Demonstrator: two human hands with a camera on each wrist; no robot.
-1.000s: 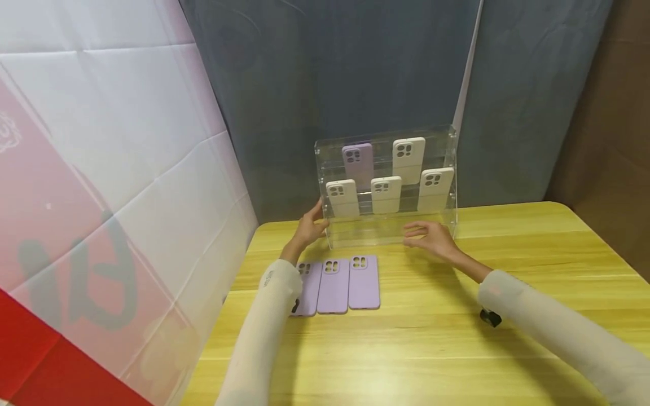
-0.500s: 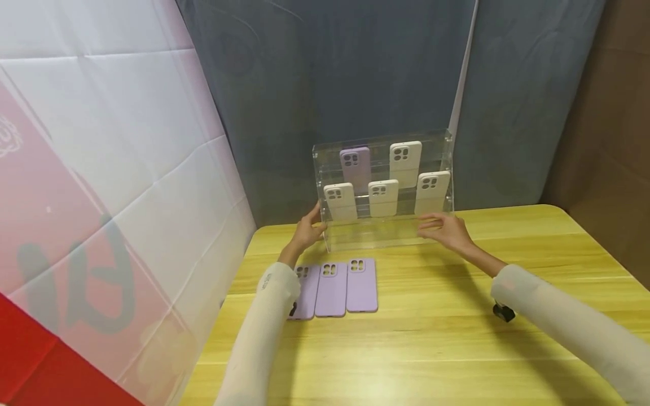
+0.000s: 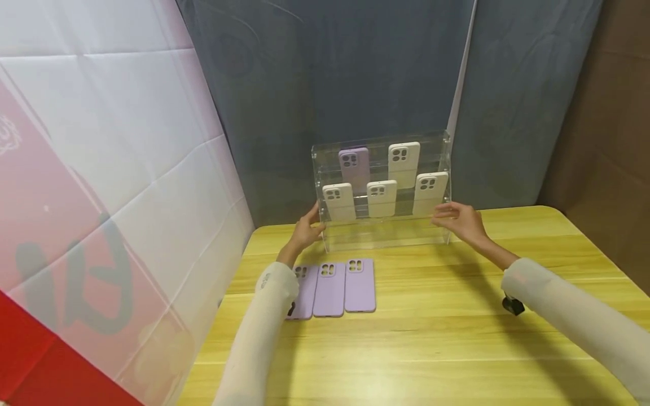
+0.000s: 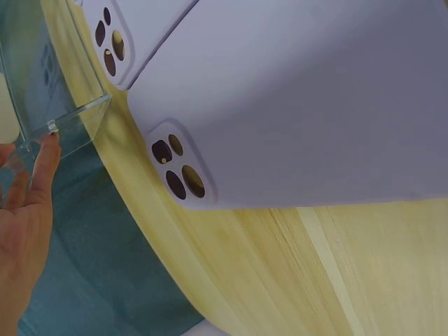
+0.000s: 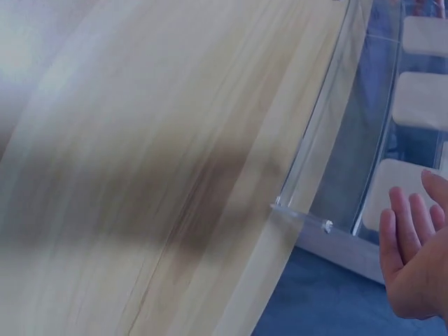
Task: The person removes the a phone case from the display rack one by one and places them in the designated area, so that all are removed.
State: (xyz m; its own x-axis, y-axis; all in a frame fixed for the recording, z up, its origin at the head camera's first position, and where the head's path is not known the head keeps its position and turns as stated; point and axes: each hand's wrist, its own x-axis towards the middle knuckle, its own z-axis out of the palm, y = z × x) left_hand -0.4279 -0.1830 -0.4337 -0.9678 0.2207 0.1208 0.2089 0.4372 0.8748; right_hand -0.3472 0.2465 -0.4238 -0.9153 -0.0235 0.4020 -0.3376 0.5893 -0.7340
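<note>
A clear acrylic display stand (image 3: 383, 239) stands at the back of the table with phone cases on its tiers. On the upper tier are a purple case (image 3: 355, 176) and a white case (image 3: 404, 176); three white cases, such as the left one (image 3: 339, 210), fill the lower. My left hand (image 3: 306, 231) holds the stand's left side edge, fingers (image 4: 46, 164) against the panel. At the stand's lower right corner is my right hand (image 3: 464, 223), fingers relaxed and bent, holding nothing; its fingertips overlap the right white case (image 3: 429, 192). Three purple cases (image 3: 359, 290) lie side by side on the table.
The wooden table (image 3: 406, 349) reaches up to a grey curtain (image 3: 386, 67) behind the stand. A white and pink sheet (image 3: 127, 141) hangs on the left, a brown panel (image 3: 604, 129) on the right. My left sleeve (image 3: 261, 327) partly covers the leftmost lying case.
My right hand has moved rightward along the stand's front to its right corner. My left hand stays at the left edge, and the cases keep their places.
</note>
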